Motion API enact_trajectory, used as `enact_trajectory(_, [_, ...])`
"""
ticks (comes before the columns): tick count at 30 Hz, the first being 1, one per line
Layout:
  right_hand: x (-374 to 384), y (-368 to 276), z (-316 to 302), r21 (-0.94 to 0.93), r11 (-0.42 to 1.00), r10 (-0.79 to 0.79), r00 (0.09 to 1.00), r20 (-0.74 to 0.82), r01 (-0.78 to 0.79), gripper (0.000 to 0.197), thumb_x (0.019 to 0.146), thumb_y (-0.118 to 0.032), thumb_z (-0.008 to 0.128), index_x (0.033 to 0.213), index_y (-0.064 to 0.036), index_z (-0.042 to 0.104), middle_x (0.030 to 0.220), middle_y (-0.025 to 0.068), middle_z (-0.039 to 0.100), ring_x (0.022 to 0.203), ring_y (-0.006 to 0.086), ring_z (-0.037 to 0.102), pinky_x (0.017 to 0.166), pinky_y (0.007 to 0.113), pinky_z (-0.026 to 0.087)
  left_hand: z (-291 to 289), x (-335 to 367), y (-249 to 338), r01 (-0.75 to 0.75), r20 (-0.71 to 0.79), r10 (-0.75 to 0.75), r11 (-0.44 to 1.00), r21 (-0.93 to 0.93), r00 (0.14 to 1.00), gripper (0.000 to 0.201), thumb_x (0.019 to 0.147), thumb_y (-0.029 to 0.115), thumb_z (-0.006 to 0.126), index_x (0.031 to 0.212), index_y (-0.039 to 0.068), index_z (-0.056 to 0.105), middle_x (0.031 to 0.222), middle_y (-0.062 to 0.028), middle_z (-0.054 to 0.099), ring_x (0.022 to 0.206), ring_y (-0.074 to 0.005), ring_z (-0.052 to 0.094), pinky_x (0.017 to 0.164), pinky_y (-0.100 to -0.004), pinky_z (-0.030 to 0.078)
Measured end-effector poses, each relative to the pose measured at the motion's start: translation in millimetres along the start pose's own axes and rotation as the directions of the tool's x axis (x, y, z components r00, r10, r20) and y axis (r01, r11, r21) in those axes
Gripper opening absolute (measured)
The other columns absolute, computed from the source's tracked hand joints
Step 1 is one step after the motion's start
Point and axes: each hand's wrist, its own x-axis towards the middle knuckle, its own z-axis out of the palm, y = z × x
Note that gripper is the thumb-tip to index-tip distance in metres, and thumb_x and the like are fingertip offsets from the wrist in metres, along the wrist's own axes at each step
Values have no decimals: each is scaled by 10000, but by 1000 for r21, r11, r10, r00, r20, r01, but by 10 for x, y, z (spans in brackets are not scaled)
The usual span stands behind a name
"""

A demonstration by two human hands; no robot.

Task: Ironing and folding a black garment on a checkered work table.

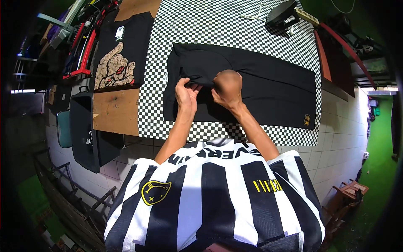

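Observation:
A black shirt lies flat and partly folded across the table, with a small gold-marked patch near its right end. At its left part my left hand pinches a lifted fold of the cloth between thumb and fingers, palm turned partly up. Close by on the right, my right hand is curled with its fingertips at the same raised fold; its back is blurred. Between the two hands the cloth edge is stretched, and dark shadow lies below it. A bit of white label shows at the shirt's left edge.
A black-and-white checkered cloth covers the table. Left of it, a folded black T-shirt with a tan print lies on bare wood. A dark plastic bin stands lower left. At the back right are a black device and a power strip.

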Motion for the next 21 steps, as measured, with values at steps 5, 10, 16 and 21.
enact_trajectory(5, [-355,127,-26,-54,996,74,981,182,-65,438,638,-82,757,1056,-102,628,1011,42,635,1042,238,613,1022,452,363,-157,-163,43,63,-33,-62,997,36,998,260,908,254,567,1040,32,599,1088,-125,663,985,-268,661,891,-431,542])
enact_trajectory(10, [-396,111,-103,-36,997,81,963,258,-74,413,649,-18,743,1038,-111,641,1025,41,636,1029,236,618,1006,433,380,-107,-280,172,72,-207,71,789,611,976,373,945,272,677,1173,-21,633,970,-89,661,881,-189,667,745,-387,609])
enact_trajectory(16, [-478,150,-285,-45,999,6,962,271,7,325,723,-1,724,1024,-102,653,1037,45,642,1022,235,625,1001,426,401,-252,-291,254,-105,-65,269,572,813,961,283,931,109,697,1161,-1,575,721,-4,629,616,-78,561,569,-273,555])
enact_trajectory(21, [-546,199,-391,-78,996,-10,948,318,37,269,758,-7,722,1003,-100,659,1019,50,645,1031,229,628,1007,428,404,-423,-269,300,-260,149,323,337,905,935,245,919,70,679,1136,8,584,597,-11,593,559,-98,572,538,-267,436])
